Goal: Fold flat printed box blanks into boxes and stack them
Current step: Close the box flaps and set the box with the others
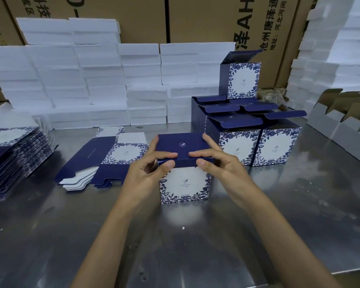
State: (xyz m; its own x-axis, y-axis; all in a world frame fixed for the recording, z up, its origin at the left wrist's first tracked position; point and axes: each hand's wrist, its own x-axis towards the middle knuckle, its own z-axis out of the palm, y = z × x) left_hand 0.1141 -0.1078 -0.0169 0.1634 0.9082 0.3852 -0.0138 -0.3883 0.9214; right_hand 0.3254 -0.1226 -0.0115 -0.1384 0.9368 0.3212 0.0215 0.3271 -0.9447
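A blue-and-white floral box (pixel 184 183) stands upright on the steel table (pixel 175 246) in front of me, its dark blue lid folded down. My left hand (pixel 152 169) grips the lid's front left edge, thumb on the front and fingers on top. My right hand (pixel 214 163) grips the front right edge the same way. A few flat blanks (pixel 104 161) lie fanned to the left. A thick stack of blanks (pixel 15 159) sits at the far left. Several folded boxes (pixel 254 140) with open lids stand stacked at the right.
White foam blocks (pixel 104 84) are piled along the back and at the right. Brown cartons (pixel 146 17) rise behind them. Grey corrugated dividers (pixel 341 121) stand at the far right. The table's front edge runs at the lower right.
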